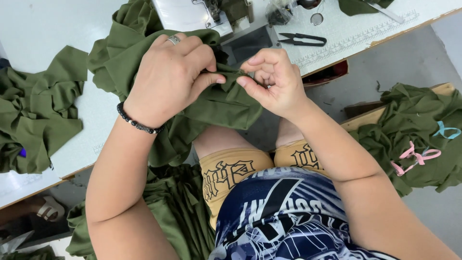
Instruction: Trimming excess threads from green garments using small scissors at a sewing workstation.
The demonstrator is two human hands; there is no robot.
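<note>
My left hand point(168, 77), with a ring and a dark bead bracelet, pinches a fold of olive green fabric point(211, 108) at the edge of a white sewing table point(57, 29). My right hand point(274, 82) pinches the same fold from the right, thumb and fingers closed on it. The two hands almost touch. The fabric hangs off the table over my lap and down to the floor. A sewing machine point(202, 12) stands just beyond the hands.
Black thread snips point(301, 38) lie on the table to the right of the machine. A crumpled olive pile point(33, 110) sits at the left. More olive pieces tied with pink and blue strips point(414, 130) rest on a wooden bench at the right.
</note>
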